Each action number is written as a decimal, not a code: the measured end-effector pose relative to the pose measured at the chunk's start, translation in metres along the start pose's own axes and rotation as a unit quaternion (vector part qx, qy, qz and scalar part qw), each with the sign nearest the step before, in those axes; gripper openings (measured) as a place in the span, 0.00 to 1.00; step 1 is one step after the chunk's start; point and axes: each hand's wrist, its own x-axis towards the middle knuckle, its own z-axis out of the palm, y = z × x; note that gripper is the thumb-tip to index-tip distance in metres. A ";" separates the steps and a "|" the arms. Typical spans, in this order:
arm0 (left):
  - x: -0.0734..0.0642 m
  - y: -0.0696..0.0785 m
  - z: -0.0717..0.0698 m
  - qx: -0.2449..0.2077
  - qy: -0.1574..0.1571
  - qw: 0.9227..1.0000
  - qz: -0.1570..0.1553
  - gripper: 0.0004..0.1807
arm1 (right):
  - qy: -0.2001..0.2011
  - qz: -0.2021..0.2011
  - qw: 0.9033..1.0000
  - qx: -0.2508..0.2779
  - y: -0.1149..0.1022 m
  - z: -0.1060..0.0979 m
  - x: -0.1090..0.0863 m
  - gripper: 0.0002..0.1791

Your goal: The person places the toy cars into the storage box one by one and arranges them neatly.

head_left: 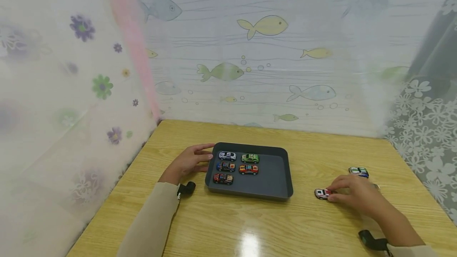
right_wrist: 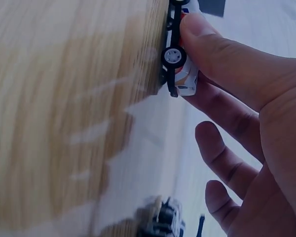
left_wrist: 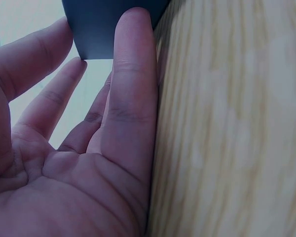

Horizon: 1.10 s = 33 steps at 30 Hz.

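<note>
A dark grey tray (head_left: 272, 174) sits mid-table with several toy cars in two rows at its left end, among them a white one (head_left: 227, 156) and a green one (head_left: 250, 158). My left hand (head_left: 204, 156) rests on the table with straight fingers touching the tray's left wall; in the left wrist view that hand (left_wrist: 113, 98) meets the tray corner (left_wrist: 108, 24). To the right of the tray, my right hand (head_left: 333, 193) pinches a white and red toy car (head_left: 321, 193) standing on the table. The right wrist view shows thumb and fingers (right_wrist: 222, 54) round that car (right_wrist: 180, 64).
A green and white toy car (head_left: 358, 171) stands loose behind my right hand, and a blurred toy car (right_wrist: 163, 222) shows low in the right wrist view. Patterned curtains close off the wooden table (head_left: 242, 221) at the back and both sides. Black wrist mounts (head_left: 186, 188) sit on both forearms.
</note>
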 end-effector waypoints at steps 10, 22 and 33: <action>0.003 -0.001 0.003 0.002 -0.005 1.000 -0.002 0.29 | -0.010 0.015 1.000 -0.003 -0.013 0.005 0.007 0.08; 0.000 0.003 0.001 0.007 0.004 1.000 -0.008 0.29 | -0.020 0.014 1.000 -0.015 -0.022 0.007 0.017 0.08; 0.000 0.002 0.000 0.002 -0.004 1.000 -0.004 0.29 | -0.008 -0.014 1.000 0.000 -0.030 0.017 0.028 0.07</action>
